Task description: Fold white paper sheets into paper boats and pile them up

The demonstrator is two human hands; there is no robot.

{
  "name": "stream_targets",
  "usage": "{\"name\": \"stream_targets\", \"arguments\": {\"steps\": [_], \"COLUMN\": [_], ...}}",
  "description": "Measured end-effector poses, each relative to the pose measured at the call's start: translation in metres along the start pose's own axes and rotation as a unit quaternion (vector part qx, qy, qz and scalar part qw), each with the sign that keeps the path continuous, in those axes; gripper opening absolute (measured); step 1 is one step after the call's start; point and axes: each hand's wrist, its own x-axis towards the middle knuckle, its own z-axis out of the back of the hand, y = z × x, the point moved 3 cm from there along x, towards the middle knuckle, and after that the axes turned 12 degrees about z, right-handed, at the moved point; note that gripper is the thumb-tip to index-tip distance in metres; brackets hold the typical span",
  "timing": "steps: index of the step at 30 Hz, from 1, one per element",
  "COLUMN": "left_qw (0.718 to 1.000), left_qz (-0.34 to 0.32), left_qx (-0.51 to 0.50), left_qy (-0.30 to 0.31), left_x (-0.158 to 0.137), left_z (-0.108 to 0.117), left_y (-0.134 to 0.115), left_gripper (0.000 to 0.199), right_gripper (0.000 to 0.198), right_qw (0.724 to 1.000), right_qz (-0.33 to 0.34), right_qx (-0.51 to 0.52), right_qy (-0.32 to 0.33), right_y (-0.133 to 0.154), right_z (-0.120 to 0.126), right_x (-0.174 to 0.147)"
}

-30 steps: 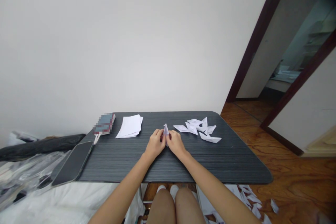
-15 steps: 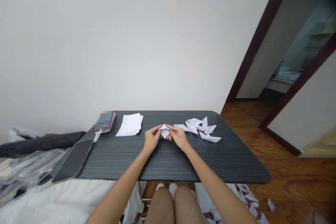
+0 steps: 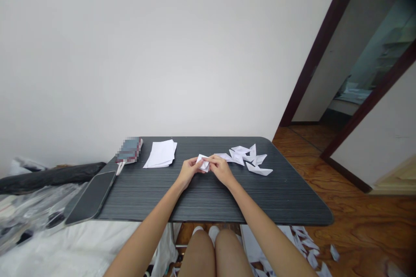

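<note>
Folded paper [image 3: 204,165] is midway across the worktop [image 3: 208,203], between your left hand [image 3: 188,170] and right hand [image 3: 222,169]. Fingers of both pinch it from either side; match its edges squarely, press outward from the centre, then sharpen each crease.

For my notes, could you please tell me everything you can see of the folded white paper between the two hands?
The folded white paper is small, plain and roughly diamond-shaped, one face showing; its creases are too fine to trace. It is held between the left hand, gripping its left side, and the right hand at its right, which covers part of it, over the dark table. Whether it touches the table is unclear.
</note>
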Motion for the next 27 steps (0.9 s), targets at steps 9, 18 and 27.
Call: {"name": "stream_targets", "arguments": {"steps": [9, 18, 27], "left_qw": [0.995, 0.959, 0.983], "left_qz": [-0.033, -0.127, -0.067], "left_qx": [0.074, 0.216, 0.162], "left_qy": [-0.050, -0.130, -0.046], "left_x": [0.003, -0.004, -0.007], "left_z": [0.002, 0.002, -0.008], "left_y": [0.002, -0.006, -0.003], "left_gripper": [0.037, 0.031, 0.030], "right_gripper": [0.033, 0.017, 0.019], "right_qw": [0.983, 0.983, 0.986], "right_qz": [-0.127, -0.121, -0.130], "right_qx": [0.117, 0.127, 0.084], "right_qy": [-0.062, -0.051, -0.068], "right_y": [-0.009, -0.010, -0.004], "right_z": [-0.001, -0.002, -0.001], "right_x": [0.001, 0.001, 0.000]}}
